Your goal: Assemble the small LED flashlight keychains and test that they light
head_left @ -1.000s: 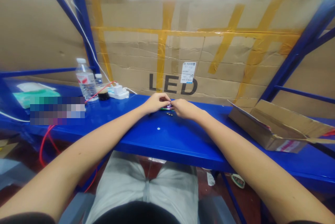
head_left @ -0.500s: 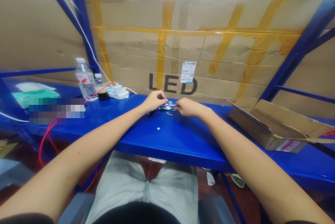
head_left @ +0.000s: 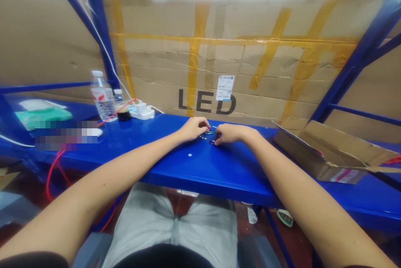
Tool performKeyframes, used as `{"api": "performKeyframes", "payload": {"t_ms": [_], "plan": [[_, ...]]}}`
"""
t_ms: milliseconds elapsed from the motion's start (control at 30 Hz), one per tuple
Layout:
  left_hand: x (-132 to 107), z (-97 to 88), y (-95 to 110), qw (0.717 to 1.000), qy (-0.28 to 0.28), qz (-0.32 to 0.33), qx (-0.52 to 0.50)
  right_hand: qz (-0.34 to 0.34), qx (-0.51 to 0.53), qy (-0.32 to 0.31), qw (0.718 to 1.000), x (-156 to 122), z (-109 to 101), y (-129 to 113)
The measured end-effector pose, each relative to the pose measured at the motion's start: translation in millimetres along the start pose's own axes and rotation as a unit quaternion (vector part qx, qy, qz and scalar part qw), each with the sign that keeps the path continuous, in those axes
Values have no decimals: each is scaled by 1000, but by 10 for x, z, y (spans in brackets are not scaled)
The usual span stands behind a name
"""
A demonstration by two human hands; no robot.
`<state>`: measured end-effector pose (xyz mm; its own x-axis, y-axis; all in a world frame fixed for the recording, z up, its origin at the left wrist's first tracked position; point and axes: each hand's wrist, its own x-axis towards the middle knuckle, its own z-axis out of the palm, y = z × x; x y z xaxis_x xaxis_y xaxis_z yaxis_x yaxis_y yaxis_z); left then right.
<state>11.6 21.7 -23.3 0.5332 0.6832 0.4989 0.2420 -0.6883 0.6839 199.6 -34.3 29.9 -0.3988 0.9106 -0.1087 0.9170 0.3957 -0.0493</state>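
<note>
Toward twelve o'clock on the desk point(head_left: 175, 167), the right hand point(head_left: 231, 133) had dropped to a purple piece point(head_left: 212, 142) at the six o'clock side of the shiny pieces point(head_left: 209, 133), apparently one item parted from the lot, while the left hand point(head_left: 191, 128) stayed at the cluster. Both hands curled, fingertips at the pieces; firm pinch or not, couldn't tell. Carton point(head_left: 244, 65) beyond read "LED"; its white label point(head_left: 224, 88), one o'clock, illegible.
</note>
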Motion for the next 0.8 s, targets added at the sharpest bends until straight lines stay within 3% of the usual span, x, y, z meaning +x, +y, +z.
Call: {"api": "performKeyframes", "payload": {"t_ms": [133, 300, 433, 567, 700, 800], "plan": [[-10, -1, 78, 996, 32, 9, 79, -8, 42, 83, 996, 42, -19, 34], [-26, -11, 119, 997, 31, -5, 68, 5, 149, 179, 972, 89, 24, -43], [-19, 11, 86, 999, 34, -24, 25, -10, 213, 170, 962, 114, 62, -63], [-10, -65, 71, 999, 33, -33, 19, -6, 206, 160, 965, 147, 74, -4], [-42, -344, 93, 976, 47, -26, 210, 7, 141, 141, 980, 178, 97, 99], [-82, -561, 96, 930, -26, -101, 352, 20, 94, 80, 992, 199, 125, 182]]}}
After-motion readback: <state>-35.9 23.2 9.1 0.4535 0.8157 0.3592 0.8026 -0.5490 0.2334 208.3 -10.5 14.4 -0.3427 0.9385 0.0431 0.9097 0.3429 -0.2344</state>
